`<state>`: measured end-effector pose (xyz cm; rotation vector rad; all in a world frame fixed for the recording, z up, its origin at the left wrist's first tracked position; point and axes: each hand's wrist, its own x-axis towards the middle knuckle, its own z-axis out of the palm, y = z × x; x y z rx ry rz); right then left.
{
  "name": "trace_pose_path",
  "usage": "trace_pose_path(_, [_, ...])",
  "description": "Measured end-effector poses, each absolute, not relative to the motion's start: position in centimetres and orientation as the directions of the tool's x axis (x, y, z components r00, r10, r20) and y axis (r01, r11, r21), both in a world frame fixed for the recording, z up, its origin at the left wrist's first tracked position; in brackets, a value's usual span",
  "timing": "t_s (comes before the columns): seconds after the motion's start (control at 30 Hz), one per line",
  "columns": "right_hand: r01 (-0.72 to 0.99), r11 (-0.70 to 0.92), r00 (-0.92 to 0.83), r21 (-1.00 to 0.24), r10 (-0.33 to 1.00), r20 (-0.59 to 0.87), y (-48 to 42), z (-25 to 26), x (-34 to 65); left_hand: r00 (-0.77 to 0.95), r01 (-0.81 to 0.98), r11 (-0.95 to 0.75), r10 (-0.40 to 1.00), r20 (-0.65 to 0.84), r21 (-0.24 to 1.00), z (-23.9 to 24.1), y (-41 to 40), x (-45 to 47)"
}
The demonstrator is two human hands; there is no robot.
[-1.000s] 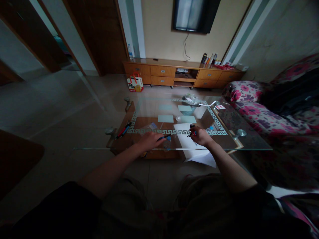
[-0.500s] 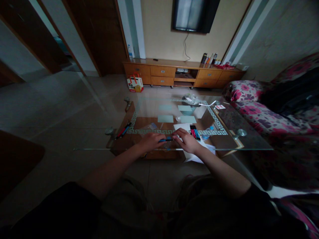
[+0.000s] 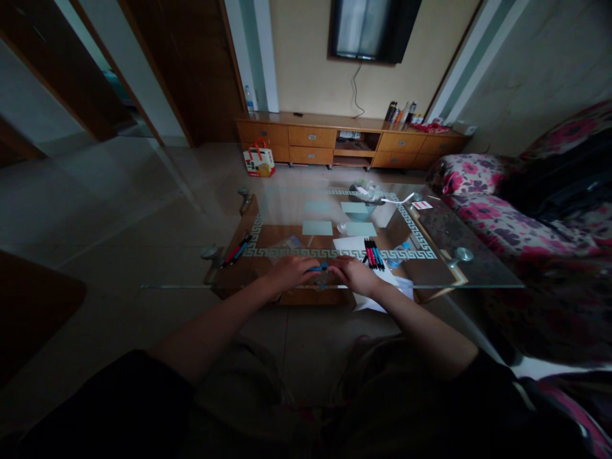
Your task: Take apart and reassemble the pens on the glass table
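Over the near edge of a glass coffee table (image 3: 478, 271) my left hand (image 3: 289, 272) and my right hand (image 3: 356, 275) meet on one blue pen (image 3: 319, 268). Each hand pinches one end of it, fingers closed. Just right of my right hand a small bunch of red, black and blue pens (image 3: 371, 253) lies on a white sheet of paper (image 3: 351, 245). Two more pens, red and blue (image 3: 238, 250), lie at the table's left edge.
A bowl with crumpled paper (image 3: 364, 197) stands at the table's far side, with pale cards (image 3: 317, 227) near the middle. A floral sofa (image 3: 482, 210) lies to the right. A wooden TV cabinet (image 3: 351, 141) stands against the far wall, a paper bag (image 3: 259, 160) before it.
My right hand put the bunch of pens down on the paper, then moved left to the blue pen in my left hand. Both hands have since drawn closer together on it.
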<state>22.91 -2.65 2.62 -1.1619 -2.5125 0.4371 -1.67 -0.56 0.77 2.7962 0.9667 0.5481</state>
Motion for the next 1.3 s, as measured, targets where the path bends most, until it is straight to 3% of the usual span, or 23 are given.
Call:
trace_pose_path(0.8, [0.630,0.651,-0.621,-0.422,0.749,0.229,-2.7,2.9,22.8,0.718,0.567,-0.767,0.639,0.276,0.301,1.8,-0.9,-1.4])
trace_pose_path(1.3, [0.604,0.673,-0.611,-0.427,0.735,0.294,-2.4,2.2,23.2,0.703,0.636,-0.737,0.676,0.222,0.229,1.0,-0.7,-1.4])
